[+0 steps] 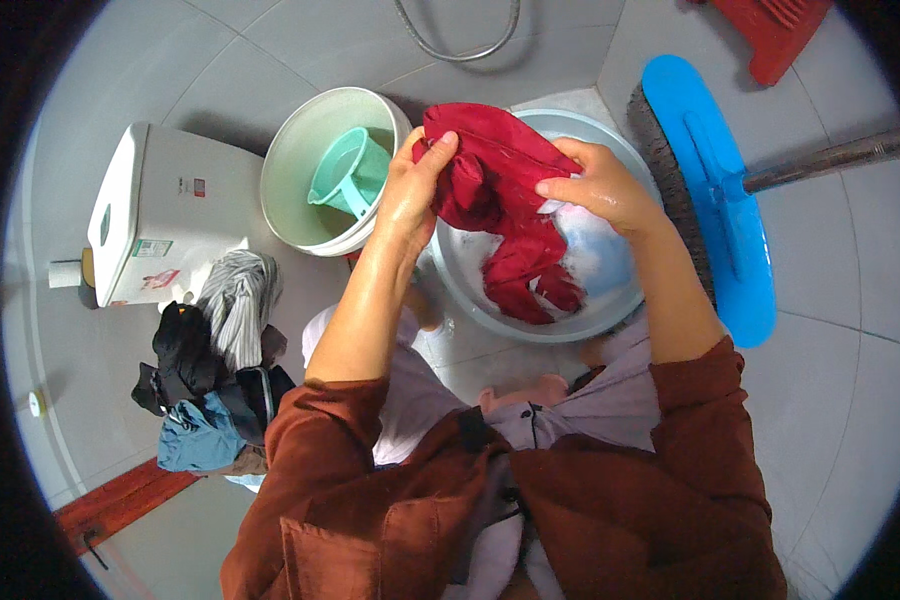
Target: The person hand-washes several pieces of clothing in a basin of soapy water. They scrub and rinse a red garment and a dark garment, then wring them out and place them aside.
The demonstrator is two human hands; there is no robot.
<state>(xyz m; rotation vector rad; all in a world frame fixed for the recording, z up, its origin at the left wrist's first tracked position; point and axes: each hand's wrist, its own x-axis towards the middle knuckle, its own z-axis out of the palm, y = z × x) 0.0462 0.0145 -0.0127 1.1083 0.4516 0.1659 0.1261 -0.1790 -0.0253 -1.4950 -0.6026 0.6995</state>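
A wet red garment [495, 180] is stretched between my two hands above a light blue plastic basin [487, 319]. My left hand [416, 184] grips its left part, thumb on top. My right hand [604, 184] pinches its right edge, together with a bit of white cloth. The garment's lower end hangs down into the basin. Suds and a pale blue, blurry mass [604, 259], perhaps cloth under foam, lie in the basin beside it. Both hands and forearms look wet.
Left of the basin stands a white bucket [285, 217] holding a mint-green plastic dipper [356, 165]. Farther left are a white lidded bin [187, 195] and a pile of clothes [202, 427]. A blue broom [727, 217] lies at right; a metal shower hose [461, 57] hangs behind.
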